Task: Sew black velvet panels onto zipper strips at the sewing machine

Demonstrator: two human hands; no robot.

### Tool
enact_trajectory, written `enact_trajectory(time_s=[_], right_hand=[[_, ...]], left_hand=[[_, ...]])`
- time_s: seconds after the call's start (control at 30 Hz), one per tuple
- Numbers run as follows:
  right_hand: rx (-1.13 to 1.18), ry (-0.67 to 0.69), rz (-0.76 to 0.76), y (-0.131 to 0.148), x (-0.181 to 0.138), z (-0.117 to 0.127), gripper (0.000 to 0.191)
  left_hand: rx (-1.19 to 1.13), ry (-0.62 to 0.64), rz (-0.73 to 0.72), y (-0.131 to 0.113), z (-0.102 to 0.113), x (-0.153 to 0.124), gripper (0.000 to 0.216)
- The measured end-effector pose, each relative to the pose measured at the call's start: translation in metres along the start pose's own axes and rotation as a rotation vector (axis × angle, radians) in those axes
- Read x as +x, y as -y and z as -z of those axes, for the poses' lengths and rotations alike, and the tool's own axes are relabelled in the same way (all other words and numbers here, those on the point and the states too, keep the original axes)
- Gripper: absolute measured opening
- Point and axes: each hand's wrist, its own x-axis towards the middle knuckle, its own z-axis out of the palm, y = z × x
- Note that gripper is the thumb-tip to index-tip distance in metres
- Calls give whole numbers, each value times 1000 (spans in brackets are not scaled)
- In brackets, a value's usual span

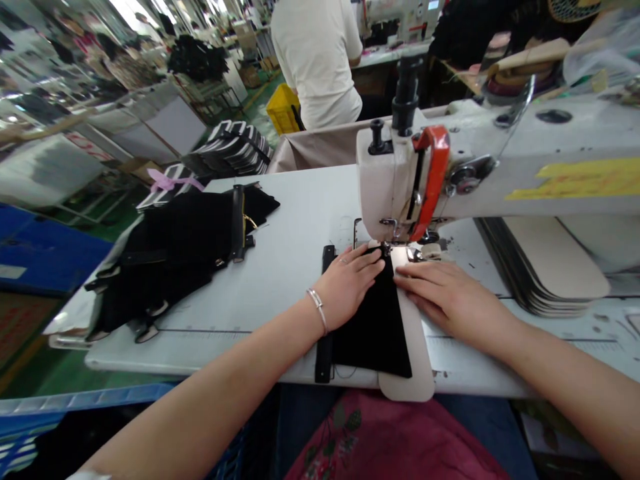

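Under the head of a white sewing machine (385,193) lies a black fabric piece (373,333) with a dark strip (325,347) along its left side. Beneath its right edge is a cream rounded panel (420,353). My left hand (347,283) rests flat on the black fabric, fingertips close to the presser foot (386,248). Fingers stretched out, my right hand (445,293) lies along the cream panel's right edge, just right of the fabric. The needle's tip is too small to make out.
Black fabric pieces with strips (175,233) are heaped on the table's left. A stack of cream panels (555,267) sits under the machine arm. A blue crate (90,400) is at lower left. Beyond the table, a person in a white shirt (317,60) faces away.
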Motion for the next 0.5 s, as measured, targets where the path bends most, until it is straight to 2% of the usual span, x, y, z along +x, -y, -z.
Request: enact_trajectory(time_s=[0.1,0.23,0.3,0.5], right_hand=[[70,-4,0,30,-29,4,26],[158,-49,-35,60,-65,-2,32],[175,-79,-45,64,-73,-6,34],[183,-109,-33,60,-73,-8,35]], left_hand=[[-98,55,-112,-32,10,-33,33],[-118,-68,-175,-66,8,-65,22],[-83,-105,-188,-71,4,-69,19],[-10,-98,-245,-66,2,-68,21]])
